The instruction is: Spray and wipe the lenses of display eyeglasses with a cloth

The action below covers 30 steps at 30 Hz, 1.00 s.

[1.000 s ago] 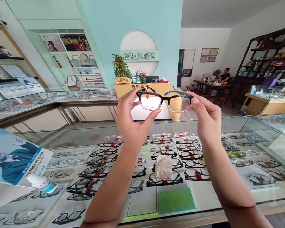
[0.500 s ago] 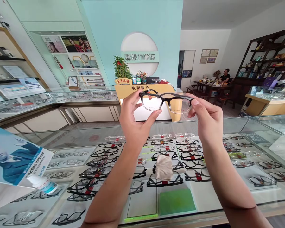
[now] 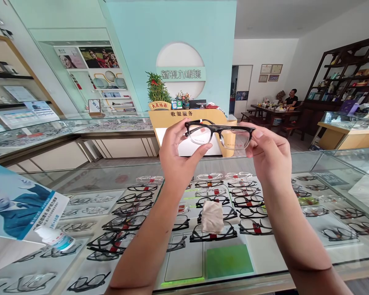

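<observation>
I'm pinching black glasses (image 3: pixel 219 134) at frame center. My left hand (image 3: pixel 175 157) is gripping the left lens rim, thumb under. My right hand (image 3: pixel 269 153) is clasping the right end.

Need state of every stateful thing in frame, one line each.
glasses, held up level, clear of the counter, lenses in
left hand, pinching one end of the glasses
right hand, gripping the other end
cloth, crumpled, lying on the counter
spray bottle, lying on its side
</observation>
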Available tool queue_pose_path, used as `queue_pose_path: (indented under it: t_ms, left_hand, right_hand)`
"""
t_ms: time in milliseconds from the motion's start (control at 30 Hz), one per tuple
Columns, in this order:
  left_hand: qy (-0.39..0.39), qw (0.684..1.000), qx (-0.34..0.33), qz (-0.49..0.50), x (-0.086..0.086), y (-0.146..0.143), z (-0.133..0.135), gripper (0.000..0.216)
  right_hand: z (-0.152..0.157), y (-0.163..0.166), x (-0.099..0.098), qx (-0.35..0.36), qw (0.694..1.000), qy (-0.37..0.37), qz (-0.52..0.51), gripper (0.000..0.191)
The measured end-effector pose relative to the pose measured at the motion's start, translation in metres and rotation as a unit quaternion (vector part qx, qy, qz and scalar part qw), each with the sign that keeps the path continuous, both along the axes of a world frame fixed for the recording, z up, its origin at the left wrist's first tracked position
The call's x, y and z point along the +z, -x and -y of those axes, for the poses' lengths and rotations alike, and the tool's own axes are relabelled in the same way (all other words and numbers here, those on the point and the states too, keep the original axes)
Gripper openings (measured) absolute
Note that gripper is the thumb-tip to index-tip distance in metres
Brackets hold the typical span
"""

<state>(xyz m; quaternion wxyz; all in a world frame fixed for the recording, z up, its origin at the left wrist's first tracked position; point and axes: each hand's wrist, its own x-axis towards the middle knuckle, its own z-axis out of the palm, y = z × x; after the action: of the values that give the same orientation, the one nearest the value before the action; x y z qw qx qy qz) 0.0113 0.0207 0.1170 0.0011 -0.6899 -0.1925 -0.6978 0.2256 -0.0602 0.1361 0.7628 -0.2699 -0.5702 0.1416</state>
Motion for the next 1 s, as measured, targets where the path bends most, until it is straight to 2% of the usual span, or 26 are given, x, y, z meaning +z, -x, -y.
queue_pose_path:
  t_ms: [233,467,600,733,867,1000]
  left_hand:
    - [-0.024,0.998,-0.053,0.020,0.000,-0.003,0.000,0.073]
    - [-0.033,0.996,-0.086,0.003,0.001,-0.003,-0.001,0.075]
    - [-0.025,0.998,-0.058,-0.014,0.002,0.003,-0.002,0.074]
    - [-0.015,0.999,-0.023,-0.040,0.006,0.007,0.005,0.075]
    - [0.019,0.996,-0.009,-0.083,0.010,0.005,0.020,0.071]
    - [0.045,0.994,-0.025,-0.093,0.009,0.003,0.027,0.074]
  right_hand:
    - [0.001,0.004,0.005,0.053,0.994,0.028,-0.087,0.020]
    - [-0.009,0.006,-0.001,0.038,0.996,0.047,-0.062,0.032]
    - [-0.012,-0.008,0.000,0.036,0.997,0.062,0.003,0.032]
    - [-0.007,-0.020,0.004,-0.045,0.993,0.021,0.110,0.031]
    - [0.002,-0.014,0.005,-0.141,0.966,-0.022,0.216,0.012]
    - [0.001,-0.008,0.003,-0.180,0.946,-0.028,0.269,0.013]
